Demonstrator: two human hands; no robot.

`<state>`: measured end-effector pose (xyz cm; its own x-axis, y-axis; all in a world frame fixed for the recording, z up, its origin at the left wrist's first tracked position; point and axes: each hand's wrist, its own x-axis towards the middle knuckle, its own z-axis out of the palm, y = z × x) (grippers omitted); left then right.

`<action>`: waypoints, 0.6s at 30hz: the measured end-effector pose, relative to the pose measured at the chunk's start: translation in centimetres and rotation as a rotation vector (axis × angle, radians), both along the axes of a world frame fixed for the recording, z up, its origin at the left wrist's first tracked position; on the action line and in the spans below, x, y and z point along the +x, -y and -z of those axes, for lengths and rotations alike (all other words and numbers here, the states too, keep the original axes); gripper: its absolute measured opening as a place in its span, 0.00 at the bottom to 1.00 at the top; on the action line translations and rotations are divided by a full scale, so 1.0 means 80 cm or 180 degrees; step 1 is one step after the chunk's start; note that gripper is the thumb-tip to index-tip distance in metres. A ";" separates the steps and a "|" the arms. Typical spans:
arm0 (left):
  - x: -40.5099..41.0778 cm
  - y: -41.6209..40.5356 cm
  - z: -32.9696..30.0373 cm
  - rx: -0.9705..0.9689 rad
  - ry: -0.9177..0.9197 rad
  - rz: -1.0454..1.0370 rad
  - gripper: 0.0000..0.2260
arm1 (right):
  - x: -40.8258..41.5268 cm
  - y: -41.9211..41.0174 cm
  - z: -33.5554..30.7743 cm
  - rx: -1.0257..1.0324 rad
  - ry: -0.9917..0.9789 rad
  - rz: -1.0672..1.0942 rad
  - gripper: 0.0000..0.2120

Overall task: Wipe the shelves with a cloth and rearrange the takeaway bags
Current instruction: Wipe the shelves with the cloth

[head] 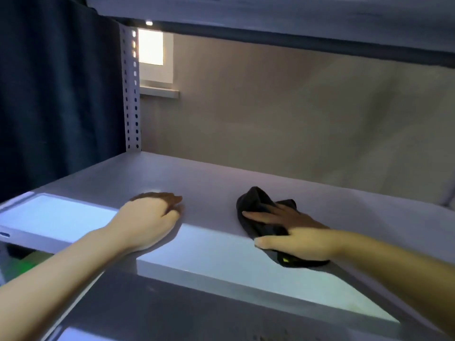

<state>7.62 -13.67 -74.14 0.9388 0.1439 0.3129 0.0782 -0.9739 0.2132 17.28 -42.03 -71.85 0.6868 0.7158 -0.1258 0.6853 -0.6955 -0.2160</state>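
**Two hands on a grey shelf, one on a dark cloth**

Looking down at a grey metal shelf (216, 183) with another shelf board (295, 18) close above it.

Right hand (293, 232) lying flat on a dark cloth (256, 205), fingers straight and spread, pressing down and not curled round it. Cloth bunched up on the shelf, right of the middle, near the front edge. Part of it poking out past the fingertips toward the back, part of it tucked under the palm. A tiny yellow-green spot showing on the cloth near the wrist.

Left hand (150, 217) resting palm down on the bare shelf, left of the cloth and well apart from it. Fingers loosely bent, tips touching the shelf. Holding nothing.

Both bare arms reaching in from the bottom corners.

Bright patches of light on the front part of the shelf. A white post with holes (131, 94) standing at the back left corner. A dark blue curtain (56, 94) hanging to the left of the post. A small bright window (151, 48) just right of the post. A plain beige wall (295, 119) behind the shelf.
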 end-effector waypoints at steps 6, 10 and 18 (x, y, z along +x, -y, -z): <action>-0.001 -0.006 0.006 -0.0139 0.0035 0.0021 0.16 | 0.102 -0.084 0.007 0.0185 0.0202 0.0362 0.22; 0.001 -0.007 0.005 -0.0189 0.0011 -0.0032 0.25 | 0.129 -0.122 0.011 0.0065 0.0240 0.0404 0.27; 0.005 -0.013 0.003 -0.0543 0.0004 -0.0052 0.13 | 0.039 -0.094 0.010 0.0105 0.0125 -0.0040 0.24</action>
